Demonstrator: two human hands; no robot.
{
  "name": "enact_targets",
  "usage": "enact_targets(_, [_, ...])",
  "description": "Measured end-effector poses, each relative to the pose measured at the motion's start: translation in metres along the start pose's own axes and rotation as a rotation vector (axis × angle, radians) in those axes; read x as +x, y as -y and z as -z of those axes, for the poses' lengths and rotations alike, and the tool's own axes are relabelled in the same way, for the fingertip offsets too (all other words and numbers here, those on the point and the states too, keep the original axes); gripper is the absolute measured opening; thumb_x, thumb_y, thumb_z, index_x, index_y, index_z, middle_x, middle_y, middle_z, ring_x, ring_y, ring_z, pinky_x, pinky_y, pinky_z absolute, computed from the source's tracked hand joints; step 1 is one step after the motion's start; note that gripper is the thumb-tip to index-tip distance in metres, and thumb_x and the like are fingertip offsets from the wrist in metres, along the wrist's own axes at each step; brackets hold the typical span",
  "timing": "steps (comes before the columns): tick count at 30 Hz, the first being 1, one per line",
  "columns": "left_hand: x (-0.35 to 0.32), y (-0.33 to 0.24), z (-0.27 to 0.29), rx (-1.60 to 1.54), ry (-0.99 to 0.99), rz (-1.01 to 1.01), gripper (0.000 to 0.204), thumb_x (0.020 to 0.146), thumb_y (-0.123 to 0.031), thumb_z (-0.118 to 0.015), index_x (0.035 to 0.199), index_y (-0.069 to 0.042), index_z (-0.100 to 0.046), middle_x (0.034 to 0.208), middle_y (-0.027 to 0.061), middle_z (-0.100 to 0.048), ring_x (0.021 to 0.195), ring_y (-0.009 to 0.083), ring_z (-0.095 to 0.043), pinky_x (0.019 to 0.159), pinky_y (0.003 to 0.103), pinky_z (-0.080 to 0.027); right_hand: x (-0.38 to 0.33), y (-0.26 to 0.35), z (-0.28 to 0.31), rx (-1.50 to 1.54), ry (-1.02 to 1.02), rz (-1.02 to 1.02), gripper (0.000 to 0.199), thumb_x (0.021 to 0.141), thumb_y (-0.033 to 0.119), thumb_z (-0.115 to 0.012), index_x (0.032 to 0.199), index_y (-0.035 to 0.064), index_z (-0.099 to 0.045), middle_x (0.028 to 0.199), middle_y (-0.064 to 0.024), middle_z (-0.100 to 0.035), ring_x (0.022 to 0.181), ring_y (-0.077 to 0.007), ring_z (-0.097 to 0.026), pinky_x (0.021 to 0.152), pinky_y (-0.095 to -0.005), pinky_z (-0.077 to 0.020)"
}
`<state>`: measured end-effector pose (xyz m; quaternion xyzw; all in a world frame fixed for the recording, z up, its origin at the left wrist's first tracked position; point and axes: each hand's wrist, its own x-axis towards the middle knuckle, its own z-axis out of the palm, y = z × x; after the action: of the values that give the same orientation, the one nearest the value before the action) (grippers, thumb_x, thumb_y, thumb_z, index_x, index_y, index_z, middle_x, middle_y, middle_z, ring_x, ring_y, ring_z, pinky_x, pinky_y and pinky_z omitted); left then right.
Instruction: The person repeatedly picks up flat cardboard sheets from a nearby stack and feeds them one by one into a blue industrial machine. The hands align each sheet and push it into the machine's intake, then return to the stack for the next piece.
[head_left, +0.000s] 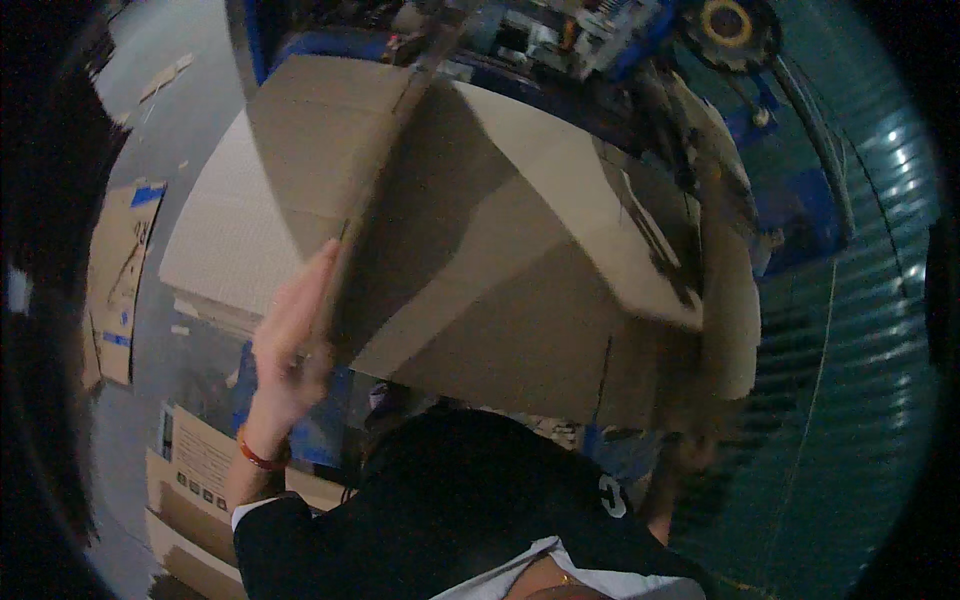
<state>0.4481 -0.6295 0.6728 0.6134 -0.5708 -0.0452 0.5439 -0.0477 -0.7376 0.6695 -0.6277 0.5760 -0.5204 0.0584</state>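
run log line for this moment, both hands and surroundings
left hand: against raised edge of cardboard | right hand: by cardboard's near right corner, contact unclear | beyond: machinery

The cardboard (520, 330) is brown, the bracelet (258, 460) red.

view: head, left one of two fisheye cameras worn side by side | faces: down past the person's dark shirt (470, 500) to the cardboard (520, 310), machinery (540, 40) at the top edge | range: close, shirt nearest, cardboard filling the middle | frame: upright, unmirrored, round dark rim, green corrugated surface (885, 330) bending at right
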Motion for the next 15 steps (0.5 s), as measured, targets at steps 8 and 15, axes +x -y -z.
enact_targets(8, [0.026, -0.003, -0.052, 0.592, 0.714, -0.328, 0.05, 0.082, -0.011, -0.044, 0.132, -0.016, -0.044, 0.139, 0.0119, -0.038, 0.13, 0.0276, -0.035, 0.107, 0.048, -0.025, 0.02, 0.002, -0.047, -0.299, 0.759, 0.736, 0.031, 0.079, 0.007, -0.055, 0.109, 0.0089, -0.061, 0.116, -0.0128, -0.057, 0.114, -0.0356, -0.05, 0.093, -0.0445, -0.0423])
enact_targets(15, [0.036, 0.007, -0.058, 0.633, 0.728, -0.309, 0.053, 0.084, -0.016, -0.042, 0.136, -0.017, -0.038, 0.142, 0.0114, -0.034, 0.131, 0.0291, -0.032, 0.109, 0.049, -0.021, 0.058, -0.012, -0.066, -0.33, 0.883, 0.688, 0.048, 0.077, 0.02, -0.062, 0.123, 0.0096, -0.053, 0.133, -0.0134, -0.044, 0.126, -0.0353, -0.038, 0.104, -0.0485, -0.0278])
